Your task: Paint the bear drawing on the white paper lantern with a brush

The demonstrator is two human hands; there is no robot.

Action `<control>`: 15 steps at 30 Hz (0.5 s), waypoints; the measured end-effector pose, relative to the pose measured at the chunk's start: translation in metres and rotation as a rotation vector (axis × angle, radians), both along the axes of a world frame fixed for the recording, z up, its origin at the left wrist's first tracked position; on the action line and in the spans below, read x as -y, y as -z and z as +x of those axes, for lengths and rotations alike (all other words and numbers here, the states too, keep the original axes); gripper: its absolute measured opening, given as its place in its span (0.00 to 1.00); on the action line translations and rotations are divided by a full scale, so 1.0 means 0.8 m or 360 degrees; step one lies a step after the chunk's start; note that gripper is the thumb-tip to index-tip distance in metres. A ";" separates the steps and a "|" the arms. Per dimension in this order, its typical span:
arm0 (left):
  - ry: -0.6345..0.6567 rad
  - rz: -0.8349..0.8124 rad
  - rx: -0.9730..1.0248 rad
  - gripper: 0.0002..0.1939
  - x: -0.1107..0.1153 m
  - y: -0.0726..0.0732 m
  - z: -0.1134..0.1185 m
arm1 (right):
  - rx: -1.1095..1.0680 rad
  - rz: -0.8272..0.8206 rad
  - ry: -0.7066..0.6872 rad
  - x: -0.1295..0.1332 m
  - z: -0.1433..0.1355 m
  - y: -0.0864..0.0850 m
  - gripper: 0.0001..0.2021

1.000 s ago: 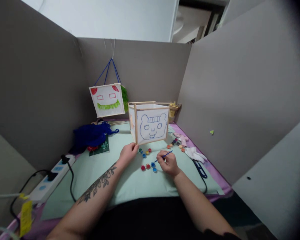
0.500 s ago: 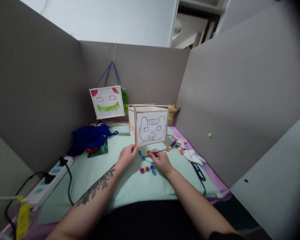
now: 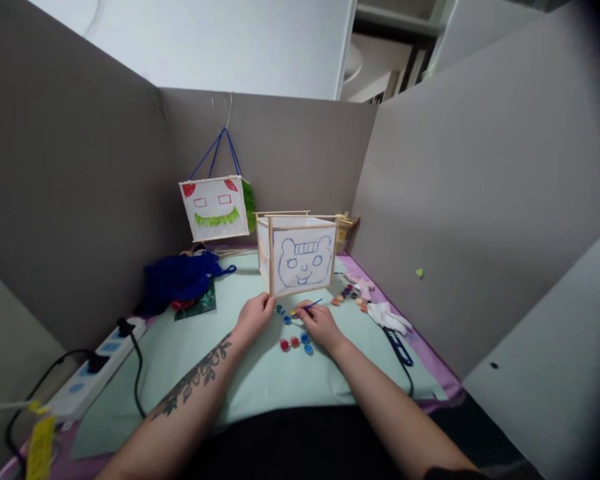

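My left hand pinches the lower front corner of a paper lantern, a wooden-stick frame with white paper sides. Its front panel carries a bear face outlined in blue; an orange patch shows on the left side panel. My right hand grips a thin blue paintbrush, its handle pointing up to the right. The brush tip is over or among small paint pots in blue, green and yellow; exact contact is too small to tell. Nearer to me lie red and blue paint pots.
A finished-looking lantern hangs from blue cords at the back left. Below it lies blue cloth. A power strip stands at the left edge. More paint pots, white gloves and dark scissors lie right.
The paintbrush has shifted slightly left and its handle tilts a little more steeply. My left hand keeps its hold on the lantern corner. The whole view has shifted slightly.
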State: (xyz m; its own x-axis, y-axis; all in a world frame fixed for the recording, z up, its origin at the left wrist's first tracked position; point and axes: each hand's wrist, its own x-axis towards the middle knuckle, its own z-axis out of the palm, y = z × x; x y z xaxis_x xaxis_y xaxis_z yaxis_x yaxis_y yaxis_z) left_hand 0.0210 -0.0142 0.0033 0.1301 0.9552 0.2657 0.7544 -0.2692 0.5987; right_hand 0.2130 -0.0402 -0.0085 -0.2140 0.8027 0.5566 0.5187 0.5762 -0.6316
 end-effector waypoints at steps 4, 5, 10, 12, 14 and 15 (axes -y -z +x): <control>0.0048 -0.0084 0.0138 0.15 0.001 0.001 0.002 | 0.0013 -0.0021 0.0000 -0.002 -0.001 0.001 0.10; 0.0073 -0.0115 0.0188 0.15 0.001 0.001 0.003 | 0.0011 -0.0026 0.0004 -0.002 -0.001 0.001 0.10; 0.0152 -0.0167 0.0329 0.14 0.002 0.004 0.006 | -0.0032 -0.0045 -0.0014 -0.004 -0.003 0.004 0.10; 0.0164 -0.0174 0.0366 0.15 0.002 0.006 0.007 | -0.0029 -0.0057 -0.0025 -0.005 -0.003 0.006 0.10; 0.0176 -0.0184 0.0406 0.15 0.003 0.008 0.008 | -0.0024 -0.0082 -0.0028 -0.006 -0.003 0.007 0.10; 0.0179 -0.0184 0.0416 0.15 0.003 0.009 0.009 | -0.0025 -0.0091 -0.0031 -0.007 -0.003 0.008 0.10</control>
State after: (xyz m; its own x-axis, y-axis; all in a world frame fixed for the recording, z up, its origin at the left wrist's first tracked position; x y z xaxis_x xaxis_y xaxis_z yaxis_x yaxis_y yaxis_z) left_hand 0.0279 -0.0163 -0.0042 0.1784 0.9646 0.1942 0.5403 -0.2609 0.8000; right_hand 0.2105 -0.0346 -0.0150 -0.2218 0.8291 0.5132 0.4976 0.5489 -0.6717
